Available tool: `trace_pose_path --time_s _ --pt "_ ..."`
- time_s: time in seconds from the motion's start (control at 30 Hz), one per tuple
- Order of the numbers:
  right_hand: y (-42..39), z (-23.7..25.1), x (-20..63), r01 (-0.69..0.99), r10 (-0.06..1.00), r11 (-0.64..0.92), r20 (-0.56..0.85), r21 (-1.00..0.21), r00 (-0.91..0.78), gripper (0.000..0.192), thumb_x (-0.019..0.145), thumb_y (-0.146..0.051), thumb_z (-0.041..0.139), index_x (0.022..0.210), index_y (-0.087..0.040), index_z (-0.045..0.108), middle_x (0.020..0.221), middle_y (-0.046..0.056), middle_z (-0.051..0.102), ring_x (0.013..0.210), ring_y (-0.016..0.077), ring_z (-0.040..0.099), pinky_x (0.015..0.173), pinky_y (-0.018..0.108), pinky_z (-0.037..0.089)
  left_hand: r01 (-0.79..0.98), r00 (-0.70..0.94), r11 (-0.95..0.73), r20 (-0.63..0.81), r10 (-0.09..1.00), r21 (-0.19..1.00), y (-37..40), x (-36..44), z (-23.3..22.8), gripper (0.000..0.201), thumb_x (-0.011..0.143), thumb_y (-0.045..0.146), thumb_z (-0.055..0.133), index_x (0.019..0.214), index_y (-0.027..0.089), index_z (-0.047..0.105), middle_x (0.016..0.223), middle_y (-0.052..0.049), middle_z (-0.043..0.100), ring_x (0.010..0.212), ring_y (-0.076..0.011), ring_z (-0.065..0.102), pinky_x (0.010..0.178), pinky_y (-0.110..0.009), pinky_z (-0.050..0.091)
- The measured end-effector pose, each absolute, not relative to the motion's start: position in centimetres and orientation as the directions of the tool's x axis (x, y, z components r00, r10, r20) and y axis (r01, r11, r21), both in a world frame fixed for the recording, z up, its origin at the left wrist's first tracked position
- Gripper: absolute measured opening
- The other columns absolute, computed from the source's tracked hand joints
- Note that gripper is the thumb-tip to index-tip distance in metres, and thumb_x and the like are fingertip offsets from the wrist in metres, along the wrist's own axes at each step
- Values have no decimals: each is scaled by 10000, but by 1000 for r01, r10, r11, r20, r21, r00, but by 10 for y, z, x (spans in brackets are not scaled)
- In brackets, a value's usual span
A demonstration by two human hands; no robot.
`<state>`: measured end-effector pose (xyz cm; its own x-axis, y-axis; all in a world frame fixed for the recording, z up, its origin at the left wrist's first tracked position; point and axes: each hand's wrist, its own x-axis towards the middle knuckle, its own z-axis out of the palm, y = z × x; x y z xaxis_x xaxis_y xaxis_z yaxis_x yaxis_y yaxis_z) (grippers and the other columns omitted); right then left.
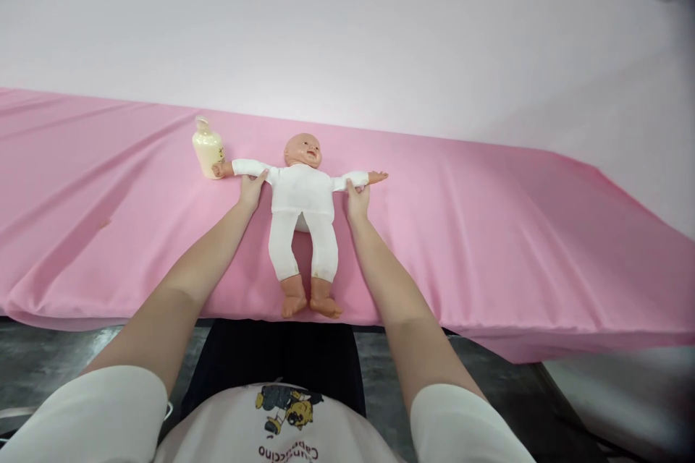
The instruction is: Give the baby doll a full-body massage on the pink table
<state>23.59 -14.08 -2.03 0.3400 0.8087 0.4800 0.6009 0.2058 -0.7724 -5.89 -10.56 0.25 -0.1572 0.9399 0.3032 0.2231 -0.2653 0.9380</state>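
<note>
A doll (302, 211) is laid on its back on the cloth-covered table (489, 231), feet at the near edge, arms spread. A bottle (208, 147) is stood upright at the doll's outstretched hand, on the left.

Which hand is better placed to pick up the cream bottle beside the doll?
Probably the left hand: it rests on the doll sleeve nearest the bottle. The right hand is across the doll.

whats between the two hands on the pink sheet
In the head view, the torso of the baby doll in white clothes lies between the left hand and right hand, each gripping a doll sleeve on the pink sheet.
</note>
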Motion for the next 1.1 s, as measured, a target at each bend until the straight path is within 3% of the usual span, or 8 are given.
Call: trace_pose_path --time_s 0.1,0.2,0.33,0.47,0.57,0.73,0.9,1.1 --pt "-127 -20 237 495 821 171 402 -852 406 1042 939 -473 460 1568 -131 -298 1719 207 -84 1599 217 213 1197 444 399 184 -173 -279 311 934 942 -96 -58 1 397 905 482 616 1093 131 619 1188 -163 736 1150 -255 694 1029 -428 549" --pt "-123 -18 235 500 849 173 385 -849 361 1051 917 -435 473 1565 -140 -299 1719 213 -36 1583 227 259 1182 449 420 149 -203 -257 284 937 955 -84 -58 -3 292 862 335 640 1064 130 589 1136 -163 736 1086 -272 716 972 -412 580" --pt "-132 -12 233 543 816 236 468 -806 339 998 906 -356 461 1585 -190 -251 1724 170 -60 1570 247 292 1166 449 437 266 -218 -158 219 951 951 -77 -58 -9 522 823 201 628 1309 123 452 1226 -158 693 1140 -273 689 1019 -408 553" --pt "-142 -3 231 600 741 205 523 -773 421 954 893 -295 451 1596 -155 -180 1726 147 -61 1616 252 142 1231 468 352 337 -53 -278 313 948 900 -79 -57 -12 728 838 160 597 1488 144 271 1379 -166 615 1265 -269 627 1119 -408 487" --pt "-143 -3 231 568 720 233 533 -789 445 930 871 -296 490 1607 -154 -61 1726 139 1 1616 235 139 1260 473 310 319 37 -374 383 923 870 -79 -55 -13 771 862 211 621 1518 193 216 1458 -164 549 1350 -278 562 1159 -447 452" --pt "-141 -7 233 360 694 425 554 -831 460 917 812 -297 569 1583 -151 94 1716 146 91 1598 216 206 1278 480 270 231 43 -522 528 848 821 -73 -54 -20 716 864 366 698 1442 240 295 1487 -167 478 1425 -300 471 1204 -497 403" --pt "-143 -6 234 414 670 432 593 -801 448 983 804 -274 576 1597 -158 6 1724 137 -7 1626 228 72 1306 512 172 218 -79 -470 495 865 855 -65 -59 -27 854 811 537 768 1413 228 247 1432 -196 480 1399 -323 486 1188 -526 419" --pt "-139 -13 239 418 666 462 617 -782 420 930 837 -316 600 1581 -231 49 1707 136 28 1628 271 42 1288 599 158 185 -132 -489 514 847 853 -58 -66 -29 730 900 634 625 1442 282 284 1476 -162 481 1415 -291 488 1215 -517 391"
